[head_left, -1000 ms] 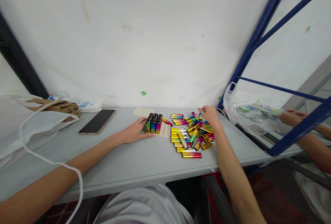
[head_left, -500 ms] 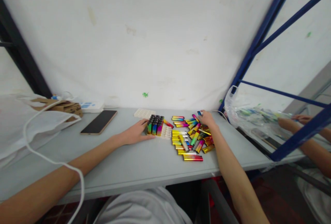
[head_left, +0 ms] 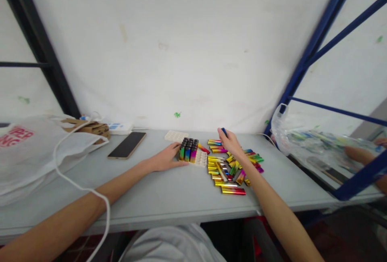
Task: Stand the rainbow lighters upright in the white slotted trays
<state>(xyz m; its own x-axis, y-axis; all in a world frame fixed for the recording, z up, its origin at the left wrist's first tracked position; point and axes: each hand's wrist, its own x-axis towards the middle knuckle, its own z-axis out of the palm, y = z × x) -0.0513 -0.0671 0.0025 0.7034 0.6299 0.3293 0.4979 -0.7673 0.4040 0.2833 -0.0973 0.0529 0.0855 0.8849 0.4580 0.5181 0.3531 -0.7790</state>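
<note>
Upright lighters point(head_left: 188, 149) with black tops and shiny rainbow bodies stand packed in the left part of a white holed tray point(head_left: 201, 159). My left hand point(head_left: 165, 158) grips the tray's left end, thumb along the front and fingers behind the lighters. Raised above the table to the right, my right hand point(head_left: 231, 141) is closed on a single lighter point(head_left: 224, 132), whose dark blue end shows between the fingers. Below and around that wrist lies a loose pile of metallic lighters point(head_left: 232, 169), gold, red, green and purple. One red-and-yellow lighter point(head_left: 203, 148) lies just behind the tray.
A second white tray point(head_left: 176, 136) lies near the wall. To the left are a phone point(head_left: 127, 145), a white plastic bag point(head_left: 39, 153), cardboard point(head_left: 87, 128) and a white cable point(head_left: 79, 188). Beyond the blue frame point(head_left: 298, 76), a clear bag point(head_left: 326, 141) and another person's hand point(head_left: 358, 154) appear.
My right hand has lifted from the far side of the pile and come left toward the tray, carrying a lighter. My left hand keeps its place at the tray. The view has shifted slightly.
</note>
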